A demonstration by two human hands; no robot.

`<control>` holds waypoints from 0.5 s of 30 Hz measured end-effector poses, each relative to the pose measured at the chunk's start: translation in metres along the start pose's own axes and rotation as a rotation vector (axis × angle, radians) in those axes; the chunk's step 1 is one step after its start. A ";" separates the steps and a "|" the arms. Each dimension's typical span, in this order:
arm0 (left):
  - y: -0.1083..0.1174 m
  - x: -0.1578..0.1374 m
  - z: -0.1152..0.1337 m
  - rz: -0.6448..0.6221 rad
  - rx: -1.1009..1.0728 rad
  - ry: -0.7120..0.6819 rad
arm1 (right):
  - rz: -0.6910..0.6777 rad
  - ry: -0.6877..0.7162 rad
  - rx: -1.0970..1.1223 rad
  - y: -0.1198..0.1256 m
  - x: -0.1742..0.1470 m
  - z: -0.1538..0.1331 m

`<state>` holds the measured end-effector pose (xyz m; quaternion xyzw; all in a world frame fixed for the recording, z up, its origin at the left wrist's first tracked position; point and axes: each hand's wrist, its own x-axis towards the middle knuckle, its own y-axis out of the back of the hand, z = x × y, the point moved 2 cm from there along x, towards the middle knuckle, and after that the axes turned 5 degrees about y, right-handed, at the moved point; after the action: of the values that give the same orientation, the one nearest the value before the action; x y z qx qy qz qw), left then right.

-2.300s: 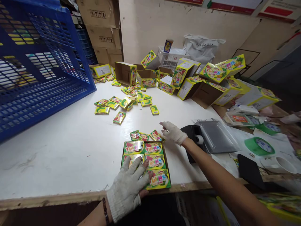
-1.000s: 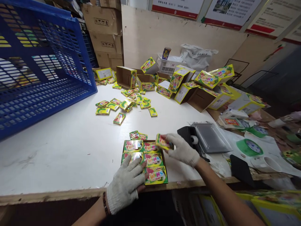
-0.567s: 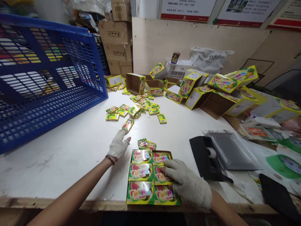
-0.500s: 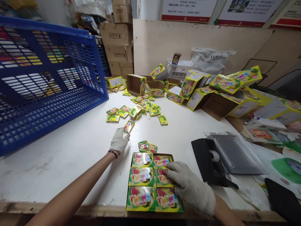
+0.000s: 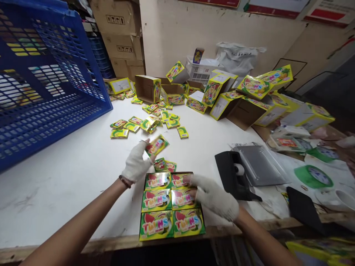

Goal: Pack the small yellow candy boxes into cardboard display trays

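My left hand [image 5: 136, 162], in a white fingerless-tipped glove, pinches a small TWINS box [image 5: 158, 145] between thumb and fingers above the table. My right hand [image 5: 216, 196], gloved too, lies with stretched fingers over the right edge of a shallow tray [image 5: 141, 207]. Its fingertips are at the upper right boxes, slightly blurred; whether they press on them I cannot tell. Inside the tray, several TWINS boxes [image 5: 156, 223] with watermelon pictures lie in two columns, faces up. Just behind the tray are loose small packs [image 5: 165, 165].
Scattered small boxes [image 5: 149, 123] lie farther back on the white table [image 5: 69, 192]. A blue crate [image 5: 91, 107] stands at left. Opened yellow cartons [image 5: 148, 88] line the back. To the right are a black tape dispenser [image 5: 229, 173], a clear plastic case [image 5: 262, 164] and green tape [image 5: 313, 176].
My left hand has lifted a small box off the table and brought it nearer the tray. My right hand stays by the tray's right column. The whole view has shifted.
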<state>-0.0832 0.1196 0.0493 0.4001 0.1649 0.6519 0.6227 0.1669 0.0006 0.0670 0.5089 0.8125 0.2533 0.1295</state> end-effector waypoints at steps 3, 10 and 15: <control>0.004 -0.033 0.055 -0.041 0.002 -0.496 | 0.346 -0.066 0.151 0.015 0.020 -0.003; -0.008 -0.059 0.075 -0.200 0.170 -0.353 | 0.320 -0.084 -0.089 0.004 0.042 0.026; -0.010 -0.072 0.043 -0.327 0.260 -0.150 | 0.343 -0.017 -0.266 -0.025 0.039 0.044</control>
<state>-0.0520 0.0407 0.0462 0.4924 0.2634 0.4840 0.6737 0.1508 0.0392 0.0186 0.6202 0.6723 0.3725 0.1573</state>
